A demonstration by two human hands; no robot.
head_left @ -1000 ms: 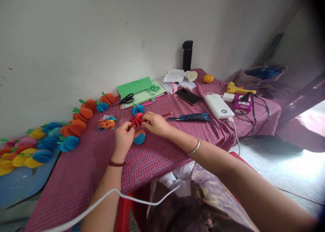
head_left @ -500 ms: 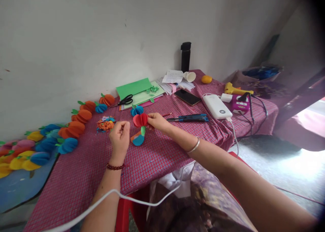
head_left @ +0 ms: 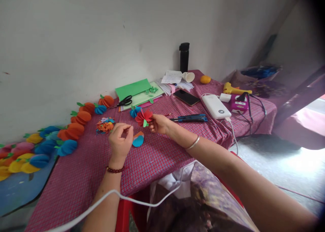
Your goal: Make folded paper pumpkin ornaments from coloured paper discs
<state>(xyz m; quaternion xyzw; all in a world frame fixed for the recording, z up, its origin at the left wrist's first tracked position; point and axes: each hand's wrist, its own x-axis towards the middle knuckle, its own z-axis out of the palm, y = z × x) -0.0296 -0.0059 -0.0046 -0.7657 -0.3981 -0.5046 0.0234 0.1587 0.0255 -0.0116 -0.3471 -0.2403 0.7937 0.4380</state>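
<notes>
Between the fingertips of my right hand [head_left: 158, 124] is a red paper pumpkin [head_left: 143, 117], its fanned folds facing up and a green paper leaf at its lower edge. My left hand [head_left: 120, 137] is raised just left of it, thumb and fingers curled together, with nothing visible in them. Behind the red pumpkin sits a blue paper pumpkin [head_left: 134, 112], partly covered. Blue and orange paper circles [head_left: 138, 141] lie on the cloth between my hands. A heap of paper scraps [head_left: 104, 125] is beyond my left hand.
Finished paper pumpkins [head_left: 71, 131] line the left side. Scissors [head_left: 126, 100] rest by green sheets [head_left: 133, 88] near the wall. To the right are a blue stapler [head_left: 192, 118], phone [head_left: 186, 97], power bank [head_left: 216, 106], and yellow glue gun [head_left: 236, 89]. A white cable [head_left: 142, 201] crosses my lap.
My right hand has turned the red pumpkin so its open folds show, lifting it slightly right and off the paper circles. My left hand has shifted slightly right, its fingers curling into a pinch.
</notes>
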